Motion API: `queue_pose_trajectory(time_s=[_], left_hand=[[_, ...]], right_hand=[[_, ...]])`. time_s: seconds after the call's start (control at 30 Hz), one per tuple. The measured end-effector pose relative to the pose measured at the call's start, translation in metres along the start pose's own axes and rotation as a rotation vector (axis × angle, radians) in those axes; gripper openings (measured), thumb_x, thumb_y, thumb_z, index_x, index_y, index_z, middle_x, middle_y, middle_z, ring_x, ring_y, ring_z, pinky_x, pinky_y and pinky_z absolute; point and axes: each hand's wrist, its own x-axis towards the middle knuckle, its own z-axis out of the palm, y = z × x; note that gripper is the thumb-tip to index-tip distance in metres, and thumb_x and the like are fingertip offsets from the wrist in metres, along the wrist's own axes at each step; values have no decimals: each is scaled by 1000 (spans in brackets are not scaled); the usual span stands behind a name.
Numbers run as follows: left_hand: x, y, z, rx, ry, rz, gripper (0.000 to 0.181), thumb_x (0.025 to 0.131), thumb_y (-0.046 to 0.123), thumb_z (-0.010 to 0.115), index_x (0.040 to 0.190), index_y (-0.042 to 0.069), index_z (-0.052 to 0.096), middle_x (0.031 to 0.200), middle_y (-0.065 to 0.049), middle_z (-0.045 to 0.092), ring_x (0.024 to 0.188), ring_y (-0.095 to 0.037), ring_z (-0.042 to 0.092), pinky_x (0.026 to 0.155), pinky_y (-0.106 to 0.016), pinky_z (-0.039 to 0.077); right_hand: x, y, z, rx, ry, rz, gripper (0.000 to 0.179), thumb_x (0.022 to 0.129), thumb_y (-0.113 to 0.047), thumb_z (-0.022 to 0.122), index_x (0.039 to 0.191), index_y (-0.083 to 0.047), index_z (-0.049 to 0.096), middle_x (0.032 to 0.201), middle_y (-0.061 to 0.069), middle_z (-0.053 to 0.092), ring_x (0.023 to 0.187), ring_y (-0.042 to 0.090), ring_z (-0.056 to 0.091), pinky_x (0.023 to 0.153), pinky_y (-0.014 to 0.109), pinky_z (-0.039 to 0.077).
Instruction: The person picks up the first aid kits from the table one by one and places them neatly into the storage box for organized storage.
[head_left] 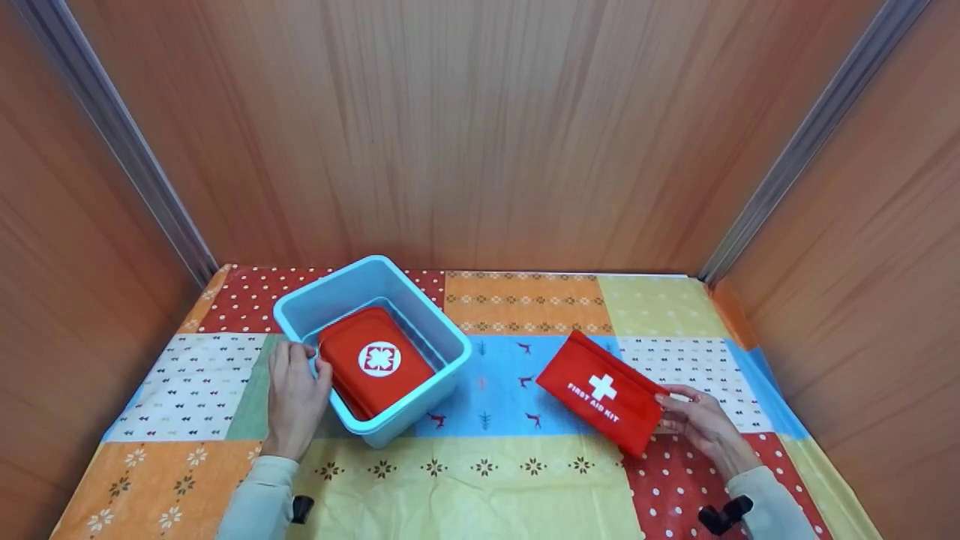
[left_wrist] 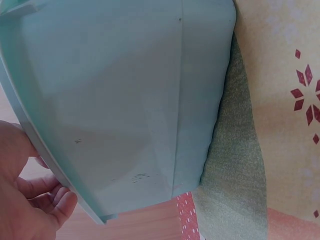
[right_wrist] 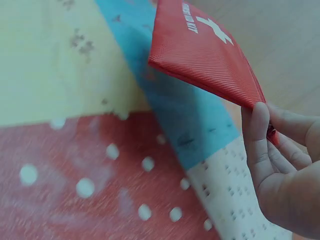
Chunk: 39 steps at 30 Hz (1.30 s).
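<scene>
A light-blue plastic bin (head_left: pixel 454 375) stands at the left of the table, turned at an angle. Inside it lies a red case (head_left: pixel 352 337) with a white round emblem. My left hand (head_left: pixel 294 394) grips the bin's near-left rim; in the left wrist view its fingers (left_wrist: pixel 37 187) curl over that rim. On the right, my right hand (head_left: pixel 705 424) pinches one end of a flat red first aid pouch (head_left: pixel 577 375) with a white cross. The right wrist view shows the pouch (right_wrist: pixel 205 60) raised above the cloth, thumb and fingers on its corner.
A patchwork-print cloth (head_left: pixel 480 480) covers the table. Wood-grain panels (head_left: pixel 510 150) rise at the back and on both sides, with grey metal strips (head_left: pixel 810 142) at the corners.
</scene>
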Motion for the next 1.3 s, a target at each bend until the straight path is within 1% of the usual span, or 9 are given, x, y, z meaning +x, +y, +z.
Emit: queue_pose_trajectory(time_s=[0.17,0.23,0.4,0.53,0.7,0.93,1.07,1.17,1.3], left_hand=[[0,0,0,1,13,19,32,89,0,73,114,-7,56,114,-21,51,105,-35,50,82,-56,58],[0,0,0,-2,17,27,32,88,0,74,113,-8,56,114,-22,52,105,-35,50,83,-57,58],[1,0,1,-1,10,17,31,89,1,73,113,-8,56,113,-22,51,105,-35,50,83,-56,58],[1,1,0,13,10,15,31,89,2,73,114,-8,56,113,-22,51,104,-35,50,82,-55,58],[1,1,-1,19,17,23,31,89,1,74,113,-7,56,113,-22,51,105,-35,50,83,-55,58],[1,1,-1,45,27,27,30,89,2,74,112,-7,57,113,-21,52,104,-35,51,82,-54,58],[1,1,-1,39,23,26,31,88,2,75,113,-7,57,113,-21,52,105,-35,50,82,-54,58],[0,1,-1,7,15,24,33,88,1,75,115,-8,57,114,-21,51,106,-35,50,82,-56,58],[0,0,-1,-33,3,20,35,88,0,74,117,-9,56,115,-22,51,108,-35,49,84,-58,58]], right_hand=[[-2,-15,8,36,13,-33,37,93,-17,77,126,-10,62,107,0,73,92,23,75,86,31,58],[-3,-20,11,54,19,-43,32,94,-16,76,123,-11,63,106,0,74,90,22,75,85,30,58],[-4,-33,20,108,16,-51,26,94,-16,76,118,-13,66,104,-1,74,89,20,75,83,28,59],[-4,-43,31,142,18,-60,24,93,-15,76,116,-14,67,104,-1,75,89,20,75,86,29,58],[-3,-53,49,164,6,-81,25,94,-13,75,117,-12,66,106,0,73,90,21,74,84,29,59],[-2,-65,79,163,21,-83,36,92,-15,78,125,-12,62,113,0,71,93,20,73,84,28,58],[-2,-72,93,176,-14,-108,32,94,-12,75,122,-8,60,110,3,70,86,20,72,78,28,60],[-1,-77,103,191,-45,-124,26,95,-10,73,119,-6,62,108,6,71,83,20,72,74,26,60],[-1,-82,118,205,-59,-130,22,95,-10,73,116,-7,65,106,7,72,81,20,72,71,25,60]])
